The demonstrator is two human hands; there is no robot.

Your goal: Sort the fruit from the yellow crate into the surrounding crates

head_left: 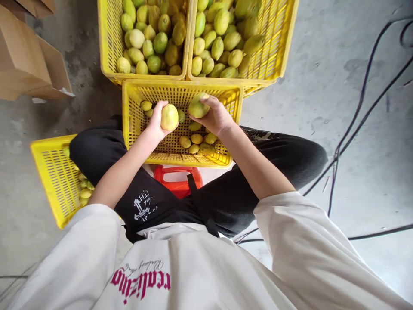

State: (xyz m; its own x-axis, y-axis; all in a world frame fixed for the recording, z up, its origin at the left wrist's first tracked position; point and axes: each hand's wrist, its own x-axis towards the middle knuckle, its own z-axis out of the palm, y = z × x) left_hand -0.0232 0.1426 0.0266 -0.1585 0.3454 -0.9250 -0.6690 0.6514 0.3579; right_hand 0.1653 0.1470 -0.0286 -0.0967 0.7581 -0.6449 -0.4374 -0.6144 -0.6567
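I sit over a yellow plastic crate (133,112) between my knees. My left hand (157,125) grips a yellow-green fruit (169,117) above the crate's left half. My right hand (215,117) holds a second, greener fruit (197,106) near the crate's far wall. Several smaller yellow fruits (196,138) lie on the crate's bottom under my hands.
Two fuller yellow crates of fruit (108,51) (284,38) stand beyond. Another yellow crate (51,176) with a few small fruits sits under my left thigh. A red stool (174,176) is under me. Cardboard boxes (29,64) sit far left; black cables (358,112) cross the concrete floor at right.
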